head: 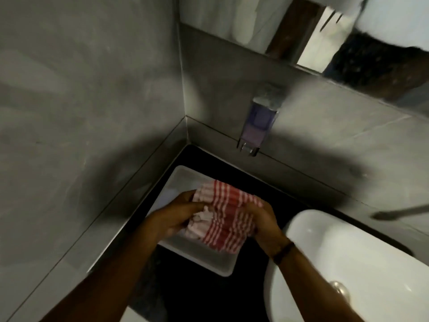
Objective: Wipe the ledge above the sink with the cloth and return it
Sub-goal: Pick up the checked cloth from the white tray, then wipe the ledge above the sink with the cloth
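Observation:
A red-and-white checked cloth (226, 216) is bunched between both hands over a white rectangular tray (204, 257) on the black counter. My left hand (176, 216) grips its left side with the fingers curled into the folds. My right hand (263, 220) holds its right edge; a dark band sits on that wrist. The narrow grey ledge (308, 168) runs along the back wall above the white sink (343, 259), and continues along the left wall.
A wall-mounted soap dispenser (260, 122) with purple liquid hangs above the ledge. A mirror (313, 31) spans the top right. A dark tap spout (399, 212) juts in from the right over the sink. Grey tiled walls meet in the corner behind the tray.

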{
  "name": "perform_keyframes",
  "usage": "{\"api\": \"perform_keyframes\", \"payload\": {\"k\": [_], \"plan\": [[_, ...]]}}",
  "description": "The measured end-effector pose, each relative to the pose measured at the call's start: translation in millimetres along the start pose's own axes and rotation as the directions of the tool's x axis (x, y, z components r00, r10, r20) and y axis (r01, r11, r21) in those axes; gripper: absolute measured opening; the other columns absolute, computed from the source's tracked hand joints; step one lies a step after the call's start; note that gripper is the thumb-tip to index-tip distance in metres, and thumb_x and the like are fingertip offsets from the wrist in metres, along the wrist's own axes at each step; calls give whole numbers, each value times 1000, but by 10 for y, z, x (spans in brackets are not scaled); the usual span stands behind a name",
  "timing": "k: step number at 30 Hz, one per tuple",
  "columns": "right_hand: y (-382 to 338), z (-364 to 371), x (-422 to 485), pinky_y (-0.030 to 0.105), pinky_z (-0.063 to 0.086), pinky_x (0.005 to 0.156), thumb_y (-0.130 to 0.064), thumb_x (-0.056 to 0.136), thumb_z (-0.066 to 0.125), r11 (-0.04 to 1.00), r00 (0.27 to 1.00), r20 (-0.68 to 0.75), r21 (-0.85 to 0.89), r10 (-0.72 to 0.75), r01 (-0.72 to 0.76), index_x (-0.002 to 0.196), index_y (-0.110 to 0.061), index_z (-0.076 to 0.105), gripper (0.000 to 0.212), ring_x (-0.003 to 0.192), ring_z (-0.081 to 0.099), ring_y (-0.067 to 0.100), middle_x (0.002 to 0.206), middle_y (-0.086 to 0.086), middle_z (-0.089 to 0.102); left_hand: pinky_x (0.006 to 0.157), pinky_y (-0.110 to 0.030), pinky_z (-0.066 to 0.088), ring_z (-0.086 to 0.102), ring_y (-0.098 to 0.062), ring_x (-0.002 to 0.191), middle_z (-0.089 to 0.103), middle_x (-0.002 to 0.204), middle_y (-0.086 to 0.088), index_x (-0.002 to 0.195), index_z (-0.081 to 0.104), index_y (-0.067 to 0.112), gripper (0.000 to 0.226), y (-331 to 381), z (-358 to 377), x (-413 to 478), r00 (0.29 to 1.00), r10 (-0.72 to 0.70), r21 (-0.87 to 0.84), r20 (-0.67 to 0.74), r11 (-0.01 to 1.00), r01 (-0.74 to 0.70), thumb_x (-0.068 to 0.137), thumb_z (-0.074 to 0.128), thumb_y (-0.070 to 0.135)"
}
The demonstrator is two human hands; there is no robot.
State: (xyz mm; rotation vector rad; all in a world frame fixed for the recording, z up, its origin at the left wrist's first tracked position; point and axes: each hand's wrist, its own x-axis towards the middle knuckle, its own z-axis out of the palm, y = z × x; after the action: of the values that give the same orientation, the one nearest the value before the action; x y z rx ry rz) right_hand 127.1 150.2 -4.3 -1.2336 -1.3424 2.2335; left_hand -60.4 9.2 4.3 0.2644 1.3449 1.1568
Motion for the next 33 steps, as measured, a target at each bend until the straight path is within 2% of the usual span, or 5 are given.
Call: {"api": "perform_keyframes", "payload": {"k": [6, 14, 20, 29, 33], "plan": [[-350, -586, -1099, 51, 62, 93, -36, 68, 94, 816, 951, 240, 497, 196, -294, 127, -9, 76, 67, 118, 73, 41, 136, 24, 70, 95, -37, 58, 68, -28, 118, 72, 128, -9, 131, 65, 18, 42, 250, 982, -266, 963, 79, 111, 259, 988, -111, 90, 74, 11], [-795, -1445, -2519, 44, 63, 76, -17, 78, 67, 886, 901, -433, 420, 5, 197, 125, -3, 74, 50, 92, 81, 35, 108, 17, 83, 109, -35, 40, 43, -8, 135, 36, 149, 25, 150, 28, 44, 82, -479, 2097, 233, 945, 323, 816, 54, 531, -229, 80, 48, 82], [-1512, -1922, -2855, 29, 59, 102, -9, 101, 64, 796, 272, -871, -195, -409, 573, 116, -33, 81, 33, 112, 74, 0, 122, -14, 79, 124, -54, 17, 1, -32, 156, -17, 167, -7, 156, -11, 18, 119, -1201, 2408, 597, 915, 393, 982, 96, 114, -152, 65, -2, 94], [-1929, -1969, -1414, 53, 44, 117, -39, 98, 59, 502, 584, -686, -722, -434, -476, 164, -1, 9, 91, 141, 48, 47, 167, 29, 24, 116, -62, 33, 30, -42, 148, 24, 164, -18, 156, 16, 8, 113, -1180, 2516, 648, 861, 504, 922, 77, 294, -254, 78, 7, 89], [-2080, -2262, -1370, 45, 51, 107, -30, 106, 45, 624, 629, -701, -666, -336, -409, 136, 3, 60, 48, 124, 63, 45, 139, 30, 61, 115, -62, 37, 32, -43, 147, 25, 163, -21, 155, 20, 6, 103, -1181, 2521, 649, 845, 524, 955, 106, 182, -233, 85, 4, 80]]}}
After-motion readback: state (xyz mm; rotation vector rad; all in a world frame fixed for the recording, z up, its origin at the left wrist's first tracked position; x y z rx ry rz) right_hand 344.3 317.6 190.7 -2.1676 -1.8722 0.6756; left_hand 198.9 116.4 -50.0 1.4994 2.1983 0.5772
